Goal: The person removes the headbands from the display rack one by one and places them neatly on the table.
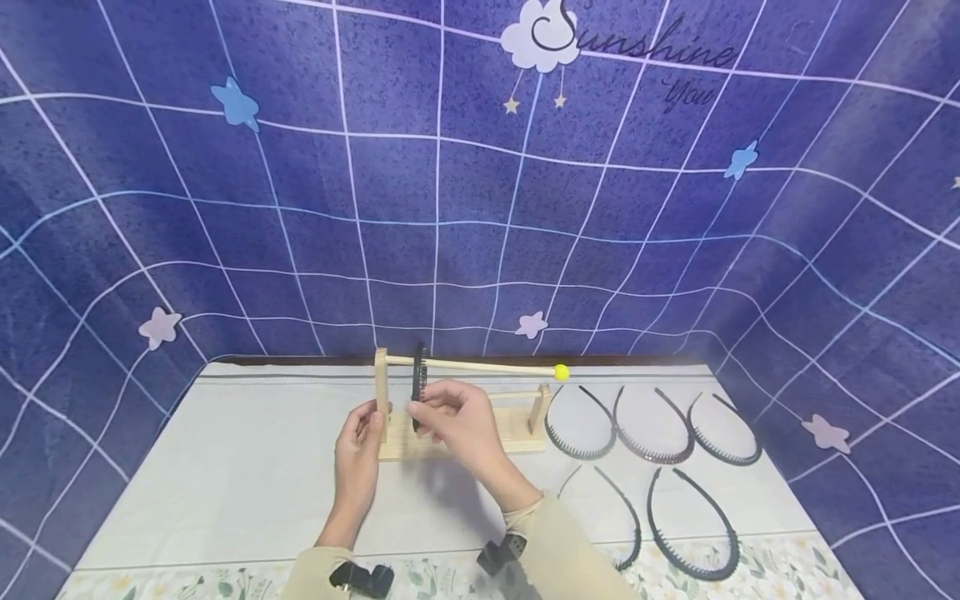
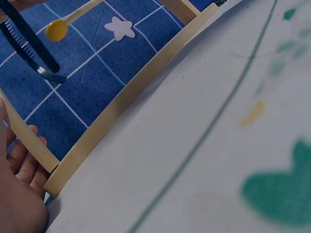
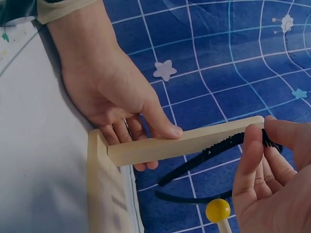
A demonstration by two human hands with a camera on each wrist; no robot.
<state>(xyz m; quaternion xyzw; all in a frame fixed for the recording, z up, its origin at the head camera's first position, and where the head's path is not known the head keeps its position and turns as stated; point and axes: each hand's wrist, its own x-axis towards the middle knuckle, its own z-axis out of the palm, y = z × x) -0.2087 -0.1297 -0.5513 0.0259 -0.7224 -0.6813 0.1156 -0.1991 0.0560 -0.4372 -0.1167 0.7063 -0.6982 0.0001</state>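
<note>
A wooden rack (image 1: 472,448) has two uprights and two horizontal rods. A yellow ball (image 1: 562,372) caps the upper rod (image 1: 487,367); a second yellow ball (image 3: 217,210) shows in the right wrist view. My left hand (image 1: 356,458) holds the left upright (image 3: 146,149), with the thumb on one side and fingers behind. Close beside that upright, my right hand (image 1: 465,425) pinches a dark toothed headband (image 1: 418,383). It stands upright and crosses the upper rod in the head view; whether it bears on the rod I cannot tell. Its two ends (image 2: 51,75) point away from the right hand.
Several toothed headbands lie on the white cloth right of the rack, among them a brownish one (image 1: 678,454) and a dark one (image 1: 705,573). A blue grid-patterned curtain (image 1: 480,183) surrounds the table behind and at the sides.
</note>
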